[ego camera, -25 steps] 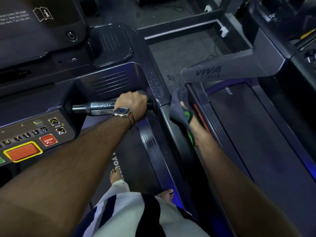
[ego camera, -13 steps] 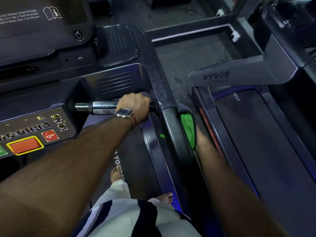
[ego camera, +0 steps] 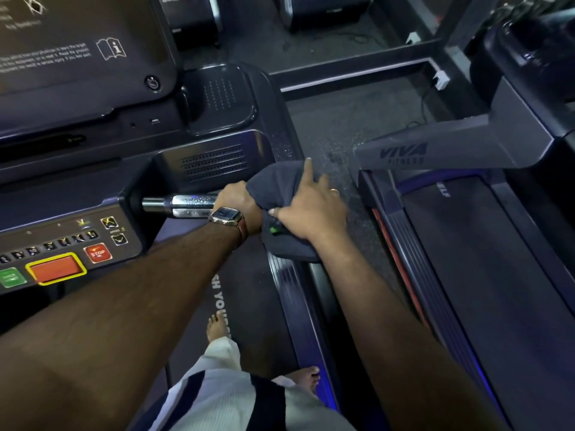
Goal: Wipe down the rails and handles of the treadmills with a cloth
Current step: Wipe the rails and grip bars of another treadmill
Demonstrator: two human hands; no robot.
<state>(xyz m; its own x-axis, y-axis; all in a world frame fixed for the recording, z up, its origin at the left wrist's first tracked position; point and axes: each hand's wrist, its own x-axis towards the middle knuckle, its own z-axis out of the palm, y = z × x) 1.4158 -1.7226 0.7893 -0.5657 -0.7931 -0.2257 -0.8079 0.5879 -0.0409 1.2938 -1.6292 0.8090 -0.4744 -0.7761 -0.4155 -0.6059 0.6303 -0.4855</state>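
On the treadmill's side rail [ego camera: 314, 293], the right hand [ego camera: 311, 209] presses a dark cloth [ego camera: 280, 185] with fingers spread, while the left hand [ego camera: 238, 205] grips the chrome handle [ego camera: 183, 205].

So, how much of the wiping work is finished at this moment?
Nothing shows as finished: the chrome handle carries droplets, and the left hand holds it. In hand: the right hand presses the dark cloth on the side rail beside the handle. Left: the rail toward the person and the next treadmill.
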